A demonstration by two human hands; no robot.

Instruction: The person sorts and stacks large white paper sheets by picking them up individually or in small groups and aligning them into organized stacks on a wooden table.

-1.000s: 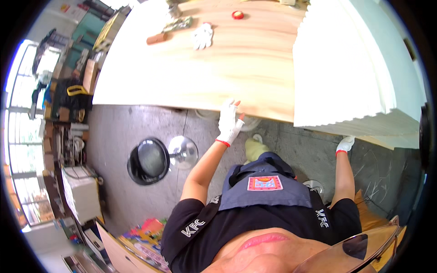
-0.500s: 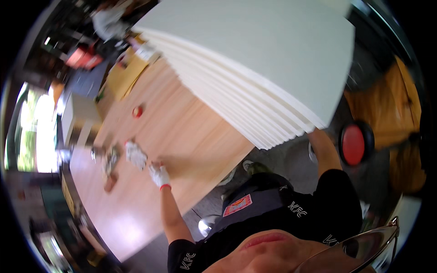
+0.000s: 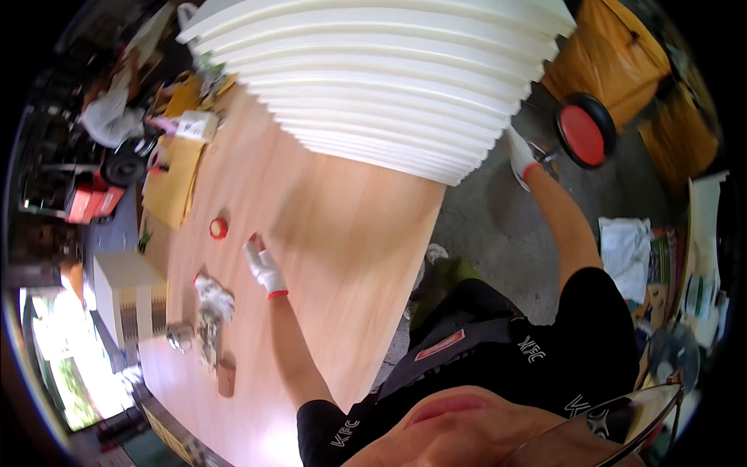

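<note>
Left hand (image 3: pixel 263 265), gloved: arm extended, palm flat and open on the wooden tabletop (image 3: pixel 342 233). Right hand (image 3: pixel 520 154), gloved: arm raised, gripping the near right edge of the stacked white panels (image 3: pixel 389 86) (far end of table).

table (image 3: pixel 350 233): smooth pale wood | boards (image 3: pixel 389 86): matt white | gloves (image 3: pixel 264 268): white cloth

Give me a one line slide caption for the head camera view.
Gloved left hand rests on a wooden tabletop while the gloved right hand reaches the edge of a stack of white boards.
</note>
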